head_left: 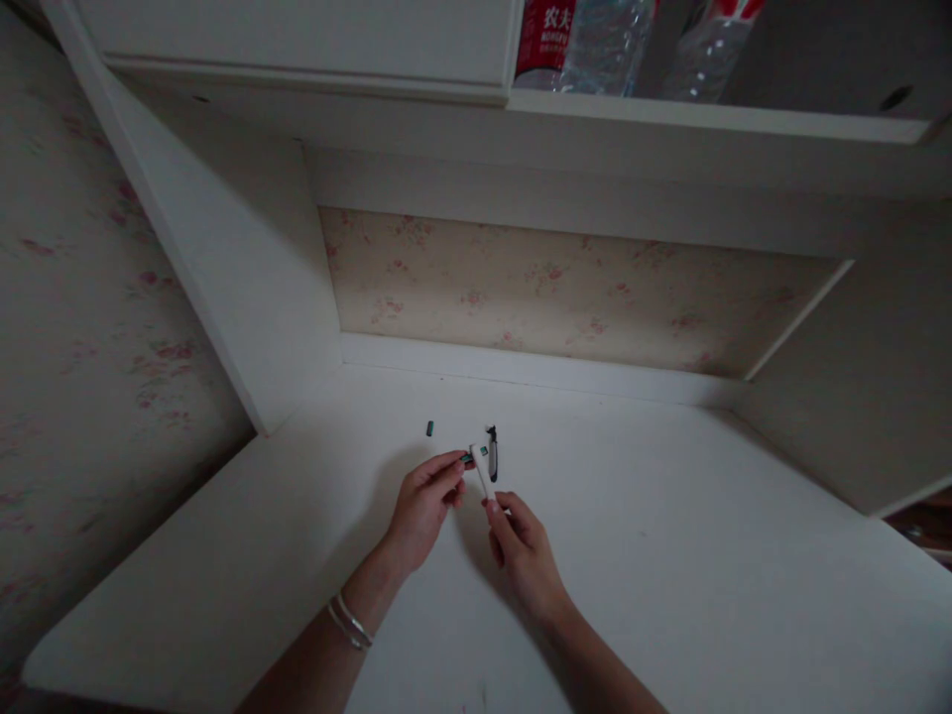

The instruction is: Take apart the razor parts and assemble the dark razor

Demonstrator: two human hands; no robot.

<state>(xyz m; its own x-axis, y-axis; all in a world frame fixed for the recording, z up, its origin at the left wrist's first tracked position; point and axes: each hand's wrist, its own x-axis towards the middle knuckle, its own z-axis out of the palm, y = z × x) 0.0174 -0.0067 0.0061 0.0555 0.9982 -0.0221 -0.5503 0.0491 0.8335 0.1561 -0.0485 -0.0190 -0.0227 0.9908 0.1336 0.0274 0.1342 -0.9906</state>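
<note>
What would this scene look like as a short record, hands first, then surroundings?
Left hand: pinching a small green-and-dark piece
Right hand: gripping a slim white object
Loose on the white desk: another little green-and-dark piece; a slim dark-edged piece
Worn on left arm: silver-coloured bangles
Shelf above: clear bottles with some red labelling

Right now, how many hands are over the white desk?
2: the left hand, with a small dark piece at its fingertips, and the right hand, holding a slim white item. Neither is hidden.
</note>
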